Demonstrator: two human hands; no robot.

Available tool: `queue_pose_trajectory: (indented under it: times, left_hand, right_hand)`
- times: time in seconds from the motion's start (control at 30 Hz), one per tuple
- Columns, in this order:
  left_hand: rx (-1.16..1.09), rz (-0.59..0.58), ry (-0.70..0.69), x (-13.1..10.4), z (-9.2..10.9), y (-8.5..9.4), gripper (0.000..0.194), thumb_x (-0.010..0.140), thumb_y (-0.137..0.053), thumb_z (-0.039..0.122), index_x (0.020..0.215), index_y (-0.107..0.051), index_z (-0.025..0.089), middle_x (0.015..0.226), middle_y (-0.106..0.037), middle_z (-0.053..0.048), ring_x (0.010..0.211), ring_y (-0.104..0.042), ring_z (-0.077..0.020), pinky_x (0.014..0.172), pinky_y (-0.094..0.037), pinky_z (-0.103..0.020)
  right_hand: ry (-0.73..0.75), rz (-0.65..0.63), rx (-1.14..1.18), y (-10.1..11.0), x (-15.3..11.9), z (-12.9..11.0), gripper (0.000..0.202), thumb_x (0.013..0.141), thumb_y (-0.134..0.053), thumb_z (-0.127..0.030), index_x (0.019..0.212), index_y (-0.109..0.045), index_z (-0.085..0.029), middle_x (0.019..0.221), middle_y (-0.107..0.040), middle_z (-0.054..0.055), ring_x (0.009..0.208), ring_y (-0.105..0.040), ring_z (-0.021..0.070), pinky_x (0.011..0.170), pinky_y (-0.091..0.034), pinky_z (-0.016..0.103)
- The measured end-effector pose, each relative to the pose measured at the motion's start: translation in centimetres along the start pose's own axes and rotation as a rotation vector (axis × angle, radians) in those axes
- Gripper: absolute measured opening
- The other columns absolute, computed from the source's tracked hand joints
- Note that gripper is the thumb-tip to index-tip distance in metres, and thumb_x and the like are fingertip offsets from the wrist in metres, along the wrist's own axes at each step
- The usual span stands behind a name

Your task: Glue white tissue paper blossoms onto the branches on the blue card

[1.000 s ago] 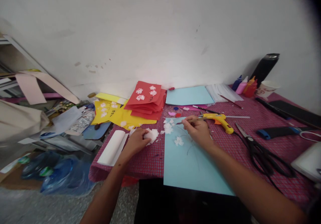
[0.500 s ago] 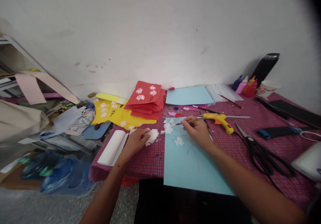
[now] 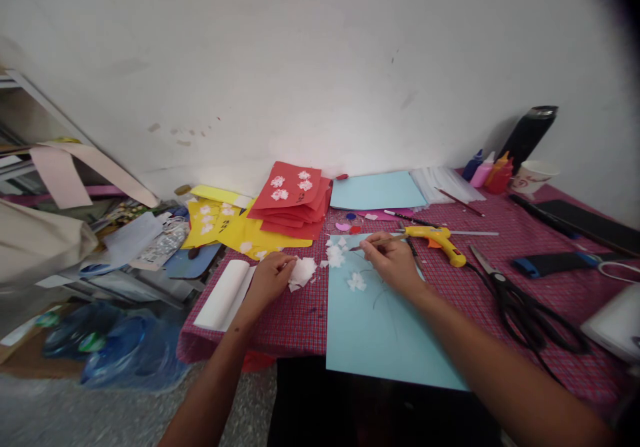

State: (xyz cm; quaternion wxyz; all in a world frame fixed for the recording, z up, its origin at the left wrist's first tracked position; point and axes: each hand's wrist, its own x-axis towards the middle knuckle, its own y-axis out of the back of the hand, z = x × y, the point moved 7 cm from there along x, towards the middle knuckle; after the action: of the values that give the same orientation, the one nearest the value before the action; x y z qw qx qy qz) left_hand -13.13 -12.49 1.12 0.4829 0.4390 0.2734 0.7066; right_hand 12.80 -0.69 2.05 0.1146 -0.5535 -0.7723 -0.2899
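Note:
My right hand [image 3: 393, 263] is closed on a thin paintbrush [image 3: 356, 248], its dark tip pointing left at white torn paper bits [image 3: 335, 255] on the upper left of a light blue sheet [image 3: 380, 340]. A flower of white scraps [image 3: 357, 281] lies below the tip, beside thin drawn lines. My left hand [image 3: 270, 279] is left of the sheet, thumb and fingers pinched together beside a heap of torn white tissue [image 3: 303, 271]. Whether a scrap is between those fingers is hidden. A white tissue roll [image 3: 225, 295] lies left of that hand.
Red cards [image 3: 295, 197] and yellow cards [image 3: 260, 233] lie at the back. To the right are a yellow glue gun [image 3: 433, 235], black scissors [image 3: 520, 300], paint bottles [image 3: 493, 172], a paper cup [image 3: 533, 177] and a tilted black flask [image 3: 527, 137].
My left hand has drawn slightly back and up from the tissue heap, its fingers now pinched. My right hand and the brush have barely shifted.

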Motion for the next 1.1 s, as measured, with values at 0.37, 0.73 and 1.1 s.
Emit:
queue_pose_trajectory:
  times: [0.37,0.73,1.1]
  left_hand:
    - [0.112,-0.078,0.023,-0.4,-0.5,-1.1,0.038,0.075,-0.065,0.023,0.113,-0.069,0.021,0.108,-0.068,-0.006,0.106,-0.058,-0.0247,0.097,-0.044,-0.039]
    - [0.035,-0.047,-0.007,-0.6,0.5,-1.1,0.024,0.076,-0.062,0.018,0.098,-0.070,0.022,0.104,-0.067,-0.005,0.102,-0.058,-0.0236,0.094,-0.045,-0.039]
    - [-0.147,0.149,0.062,-0.2,0.7,0.9,0.010,0.082,-0.061,0.026,0.079,-0.069,0.021,0.099,-0.068,-0.005,0.098,-0.060,-0.0202,0.087,-0.047,-0.034]
  right_hand:
    - [0.011,-0.006,-0.003,-0.1,0.0,-0.1,0.031,0.089,-0.056,-0.034,0.062,-0.061,-0.019,0.076,-0.065,0.003,0.066,-0.060,0.0153,0.061,-0.042,0.028]
    - [0.004,-0.012,0.005,-0.2,0.0,0.0,0.031,0.089,-0.055,-0.035,0.063,-0.061,-0.020,0.078,-0.065,0.004,0.066,-0.059,0.0157,0.060,-0.043,0.028]
    - [-0.020,-0.003,0.006,-0.2,-0.1,0.3,0.029,0.089,-0.057,-0.037,0.067,-0.063,-0.019,0.076,-0.066,0.004,0.067,-0.060,0.0162,0.062,-0.044,0.028]
